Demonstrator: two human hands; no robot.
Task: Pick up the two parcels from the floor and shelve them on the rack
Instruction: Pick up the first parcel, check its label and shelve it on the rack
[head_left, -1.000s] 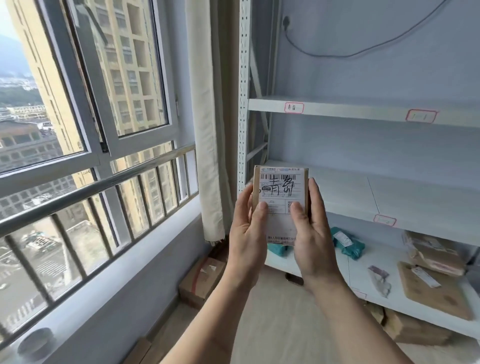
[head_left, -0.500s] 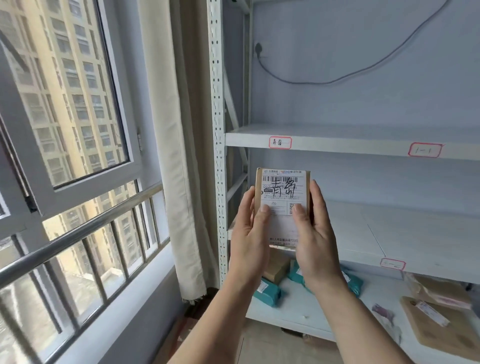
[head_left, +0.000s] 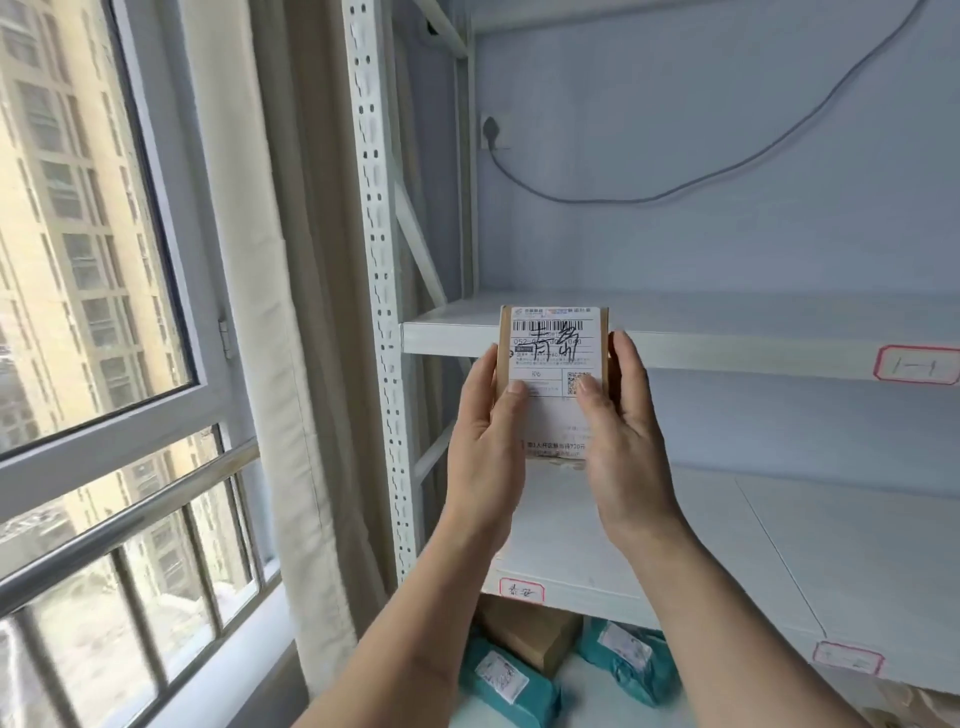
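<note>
Upright, a small brown parcel (head_left: 552, 382) with a scrawled white label, in both hands' (head_left: 485, 457) (head_left: 626, 441) closed grip

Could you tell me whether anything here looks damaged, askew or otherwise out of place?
Nothing stands out: both hands, left hand and right hand, hold the parcel upright and intact before the rack.

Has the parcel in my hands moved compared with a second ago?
Yes. The parcel has gone up: its top edge now overlaps the front lip of the upper shelf, where before it sat well below that shelf.
</note>
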